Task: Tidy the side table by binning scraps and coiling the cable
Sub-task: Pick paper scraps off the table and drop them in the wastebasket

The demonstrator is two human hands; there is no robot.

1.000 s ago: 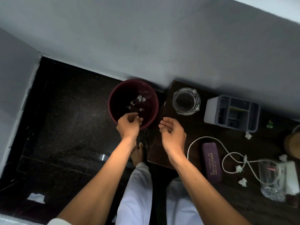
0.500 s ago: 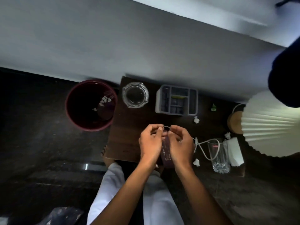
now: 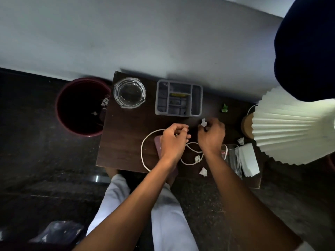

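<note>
Pinched in the right hand (image 3: 211,135) is a crumpled paper scrap (image 3: 204,122); the left hand (image 3: 173,140) curls loosely over the white cable (image 3: 145,151), whose loops sprawl across the dark side table (image 3: 125,142) beside the maroon bin (image 3: 79,107) holding scraps.

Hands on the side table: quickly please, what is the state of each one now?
Left hand: closed, pinching the white cable.
Right hand: fingers curled beside a crumpled paper scrap; whether it grips the scrap cannot be told.
</note>
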